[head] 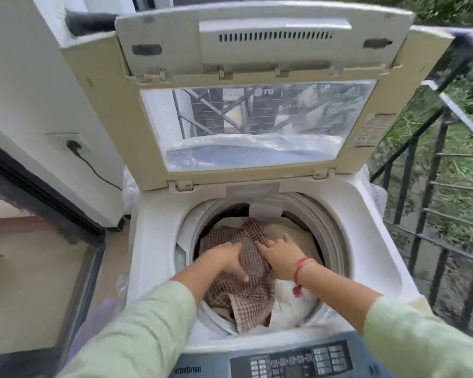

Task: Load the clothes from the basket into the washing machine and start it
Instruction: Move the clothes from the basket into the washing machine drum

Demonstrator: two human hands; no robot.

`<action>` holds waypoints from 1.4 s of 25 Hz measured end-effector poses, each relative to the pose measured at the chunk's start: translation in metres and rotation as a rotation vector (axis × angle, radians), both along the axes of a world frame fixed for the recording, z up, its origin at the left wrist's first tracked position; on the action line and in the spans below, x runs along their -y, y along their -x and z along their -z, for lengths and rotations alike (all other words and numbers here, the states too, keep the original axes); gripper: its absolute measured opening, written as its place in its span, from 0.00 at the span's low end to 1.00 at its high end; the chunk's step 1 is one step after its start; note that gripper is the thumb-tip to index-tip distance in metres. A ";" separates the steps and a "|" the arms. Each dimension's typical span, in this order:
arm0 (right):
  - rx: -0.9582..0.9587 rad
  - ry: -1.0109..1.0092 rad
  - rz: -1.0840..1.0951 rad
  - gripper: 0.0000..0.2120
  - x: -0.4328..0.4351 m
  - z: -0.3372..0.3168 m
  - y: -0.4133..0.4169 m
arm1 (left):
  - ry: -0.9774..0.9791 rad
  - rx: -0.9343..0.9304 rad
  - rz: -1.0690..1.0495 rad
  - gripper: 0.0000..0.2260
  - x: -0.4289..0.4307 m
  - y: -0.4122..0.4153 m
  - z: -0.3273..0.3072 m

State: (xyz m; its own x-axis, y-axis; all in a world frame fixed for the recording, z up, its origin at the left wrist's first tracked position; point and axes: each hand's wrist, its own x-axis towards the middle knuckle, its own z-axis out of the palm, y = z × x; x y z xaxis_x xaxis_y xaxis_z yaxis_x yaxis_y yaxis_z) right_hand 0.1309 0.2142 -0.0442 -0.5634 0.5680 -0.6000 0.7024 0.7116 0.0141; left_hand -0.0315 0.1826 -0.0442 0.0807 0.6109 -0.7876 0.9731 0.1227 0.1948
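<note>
A white top-loading washing machine point(159, 241) stands with its lid point(257, 105) folded up and back. In its drum lies a brown checked cloth point(246, 293) over beige cloth point(290, 233) and white cloth point(292, 298). Both my hands are down inside the drum. My left hand point(230, 260) grips the checked cloth with curled fingers. My right hand point(280, 257), with a red thread on the wrist, presses on the same cloth, fingers spread. The basket is out of view.
The dark control panel point(298, 361) with its buttons runs along the machine's near edge. A black metal railing point(434, 203) stands close on the right, greenery beyond it. On the left are a white wall, a socket with a black plug point(73, 145), and a dark door frame.
</note>
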 end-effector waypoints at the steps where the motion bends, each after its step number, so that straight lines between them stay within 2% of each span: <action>1: 0.109 0.058 0.035 0.51 -0.002 0.021 0.005 | 0.054 -0.082 -0.026 0.50 0.000 -0.004 0.018; 2: 0.195 0.118 0.077 0.58 -0.005 0.040 0.007 | 0.128 -0.136 -0.040 0.53 0.003 -0.009 0.041; 3: 0.263 0.151 0.124 0.60 -0.006 0.056 0.004 | 0.200 -0.179 -0.063 0.52 0.009 -0.015 0.062; 4: 0.315 0.169 0.151 0.59 -0.008 0.075 0.000 | 0.244 -0.194 -0.093 0.49 0.014 -0.020 0.085; 6: 0.366 0.193 0.141 0.49 -0.004 0.090 -0.006 | 0.238 -0.211 -0.132 0.41 0.027 -0.028 0.120; 7: 0.362 0.188 0.122 0.45 -0.004 0.102 -0.006 | 0.219 -0.229 -0.134 0.40 0.031 -0.030 0.135; 8: 0.355 0.190 0.133 0.45 -0.003 0.111 -0.005 | 0.202 -0.247 -0.134 0.41 0.032 -0.031 0.148; 11: 0.326 0.185 0.277 0.56 -0.011 0.166 -0.003 | 0.150 -0.274 -0.186 0.45 0.026 -0.031 0.188; 16: 0.372 0.207 0.304 0.65 -0.030 0.208 -0.001 | -0.003 -0.361 -0.125 0.38 0.015 -0.035 0.226; 18: 0.397 0.222 0.302 0.67 -0.037 0.204 0.003 | 0.008 -0.367 -0.067 0.41 0.005 -0.033 0.225; 22: 0.403 0.356 0.193 0.63 -0.044 0.166 0.001 | 0.229 -0.266 -0.050 0.56 -0.001 -0.014 0.189; 23: 0.370 0.410 0.156 0.60 -0.043 0.154 -0.001 | 0.265 -0.203 -0.035 0.57 0.000 -0.007 0.174; 24: 0.319 0.453 0.140 0.56 -0.042 0.137 -0.004 | 0.246 -0.129 -0.013 0.54 0.000 0.000 0.157; 27: 0.046 0.469 0.263 0.37 -0.032 0.068 -0.013 | 0.025 0.083 -0.060 0.27 0.005 0.013 0.093; 29: -0.231 0.393 0.350 0.26 -0.024 0.024 -0.025 | -0.144 0.188 -0.160 0.24 0.014 0.016 0.051; 33: -0.771 0.629 0.631 0.29 0.006 -0.056 -0.043 | -0.623 0.372 -0.303 0.17 0.051 0.027 -0.032; 35: -0.996 0.620 0.729 0.26 0.023 -0.083 -0.043 | -0.823 0.458 -0.434 0.12 0.089 0.032 -0.070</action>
State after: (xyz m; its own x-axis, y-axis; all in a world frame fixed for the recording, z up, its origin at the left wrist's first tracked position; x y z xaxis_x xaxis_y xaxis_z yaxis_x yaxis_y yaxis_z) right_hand 0.1739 0.1907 0.0385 -0.5934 0.7076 -0.3837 0.4415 -0.1125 -0.8902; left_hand -0.0637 0.0933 0.0262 -0.0886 0.9941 -0.0624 0.6882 0.1064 0.7177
